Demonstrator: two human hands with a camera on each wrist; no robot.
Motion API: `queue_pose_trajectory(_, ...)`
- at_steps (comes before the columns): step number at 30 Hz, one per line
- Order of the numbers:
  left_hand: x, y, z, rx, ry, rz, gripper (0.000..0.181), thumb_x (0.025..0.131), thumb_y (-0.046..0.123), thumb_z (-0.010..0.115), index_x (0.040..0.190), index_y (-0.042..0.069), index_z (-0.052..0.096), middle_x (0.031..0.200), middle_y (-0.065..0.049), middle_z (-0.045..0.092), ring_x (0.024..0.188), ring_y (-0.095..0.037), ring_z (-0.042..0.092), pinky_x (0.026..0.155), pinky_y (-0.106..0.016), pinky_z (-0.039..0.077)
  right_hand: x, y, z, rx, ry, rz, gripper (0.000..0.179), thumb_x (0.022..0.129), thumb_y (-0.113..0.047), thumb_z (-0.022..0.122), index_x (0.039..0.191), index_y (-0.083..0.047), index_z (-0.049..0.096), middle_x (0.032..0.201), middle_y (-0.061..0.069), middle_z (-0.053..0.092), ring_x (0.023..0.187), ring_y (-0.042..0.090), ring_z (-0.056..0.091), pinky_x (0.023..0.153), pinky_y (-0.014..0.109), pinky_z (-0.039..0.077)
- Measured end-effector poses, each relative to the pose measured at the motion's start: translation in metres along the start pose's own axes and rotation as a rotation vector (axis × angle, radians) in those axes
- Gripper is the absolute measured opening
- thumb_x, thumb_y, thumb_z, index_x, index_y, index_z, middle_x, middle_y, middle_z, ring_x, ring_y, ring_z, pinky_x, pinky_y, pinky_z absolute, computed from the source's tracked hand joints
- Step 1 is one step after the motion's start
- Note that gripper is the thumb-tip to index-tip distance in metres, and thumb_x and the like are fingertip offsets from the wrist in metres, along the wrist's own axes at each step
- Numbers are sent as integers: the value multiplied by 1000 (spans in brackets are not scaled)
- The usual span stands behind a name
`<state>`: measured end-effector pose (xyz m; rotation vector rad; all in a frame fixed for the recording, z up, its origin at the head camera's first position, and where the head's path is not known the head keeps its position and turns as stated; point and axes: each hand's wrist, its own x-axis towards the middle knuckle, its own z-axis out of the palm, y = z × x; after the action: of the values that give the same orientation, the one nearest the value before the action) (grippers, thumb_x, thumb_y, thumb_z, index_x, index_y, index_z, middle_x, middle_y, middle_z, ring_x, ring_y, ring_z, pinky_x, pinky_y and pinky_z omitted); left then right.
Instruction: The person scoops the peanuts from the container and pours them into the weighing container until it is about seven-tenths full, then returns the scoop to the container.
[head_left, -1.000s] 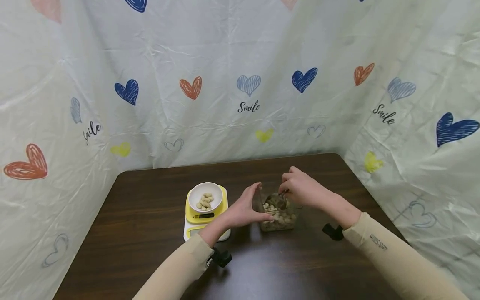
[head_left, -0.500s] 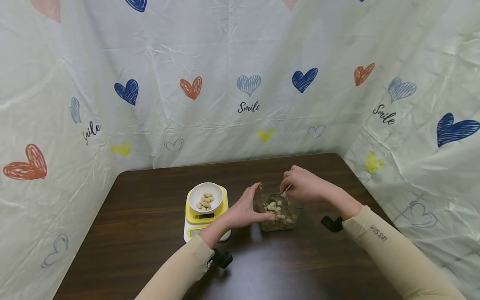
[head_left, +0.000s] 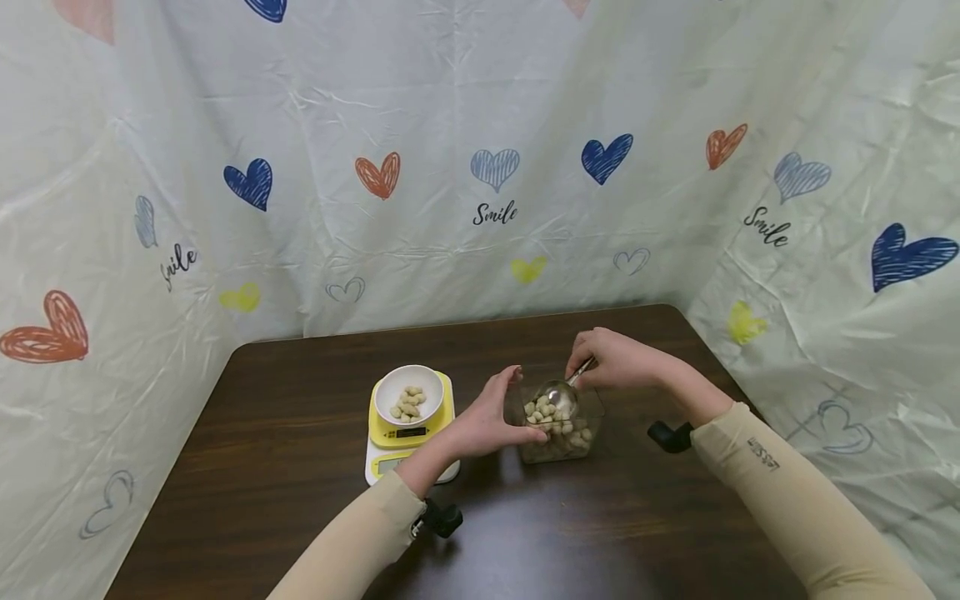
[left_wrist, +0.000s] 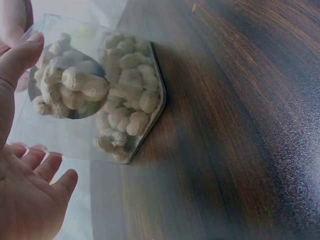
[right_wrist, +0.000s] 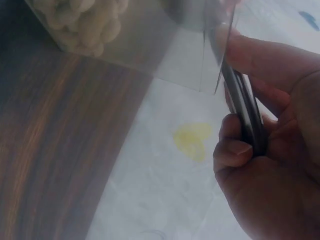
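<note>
A clear plastic container [head_left: 597, 410] with peanuts [left_wrist: 134, 80] in its lower part stands on the table. My left hand [head_left: 491, 419] holds it at the left, the thumb on its front wall and the fingers spread along the side. My right hand [head_left: 615, 360] grips the handle of a metal ladle [right_wrist: 246, 105] from above the container's far right corner. The ladle's bowl [head_left: 564, 397] is tilted inside the container, heaped with peanuts, and shows through the clear wall in the left wrist view, raised over the peanuts below.
Left of the container sits a yellow and white kitchen scale [head_left: 381, 432]. On it rests a white bowl [head_left: 432, 387] with several peanuts. The dark wooden table [head_left: 300, 433] ends at a white curtain [head_left: 420, 275] printed with hearts.
The ladle has come up out of the peanuts with a load, and its bowl now shows more fully. My right hand has risen slightly; my left hand stays at the container.
</note>
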<state>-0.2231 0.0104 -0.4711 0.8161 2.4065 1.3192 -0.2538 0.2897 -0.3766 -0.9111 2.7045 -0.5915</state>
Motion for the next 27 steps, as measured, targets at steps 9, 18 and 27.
queue_pose_trajectory(9,0,1,0,6,-2,2,113,80,57,83,164,20,16,158,-3,32,144,-20,34,112,-45,37,1,10,-8,138,-54,73,10,94,-23,78,103,-27,79,106,-2,59,98,18,56,85,40,50)
queue_pose_trajectory(18,1,0,0,6,-4,7,114,80,57,83,164,19,15,157,-6,32,144,-22,34,113,-45,36,0,17,-18,176,-77,71,9,94,-25,77,102,-26,79,110,0,61,102,20,55,86,41,47)
queue_pose_trajectory(27,-2,5,0,-4,-4,-5,112,81,54,84,164,19,16,157,-5,32,144,-21,34,112,-45,37,5,25,-21,220,-115,65,11,93,-25,78,104,-24,79,112,1,61,105,21,55,86,42,49)
